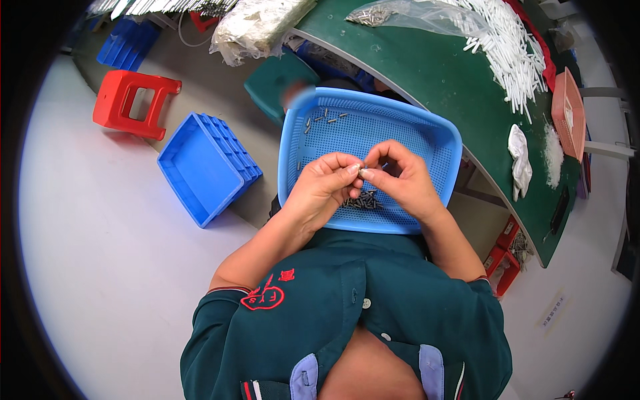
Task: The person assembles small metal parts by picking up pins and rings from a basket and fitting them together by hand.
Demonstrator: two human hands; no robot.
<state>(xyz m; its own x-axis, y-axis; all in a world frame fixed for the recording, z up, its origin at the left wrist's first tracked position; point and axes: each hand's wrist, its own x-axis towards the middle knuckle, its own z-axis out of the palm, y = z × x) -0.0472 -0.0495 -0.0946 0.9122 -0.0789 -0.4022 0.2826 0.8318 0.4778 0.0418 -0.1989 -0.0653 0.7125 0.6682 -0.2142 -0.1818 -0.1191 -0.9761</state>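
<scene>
Over a light-blue perforated plastic basket (437,180) in front of my body, both hands meet with their fingertips close together. My left hand (327,181) has its thumb and index finger pinched; the other fingers curl beneath. My right hand (402,179) pinches at the same spot from the other side. Whatever sits between the fingertips is tiny and mostly covered by them. Below the hands, a small heap of short dark metal pins (363,200) lies on the basket's floor. Several brassy small pins (325,115) are scattered at its far left corner.
A green table (427,70) curves along the right, bearing a pile of white sticks (510,60), a clear plastic bag (420,17), a white glove (519,160) and a pink basket (568,113). Left on the floor are blue crates (203,170) and a red stool (133,103).
</scene>
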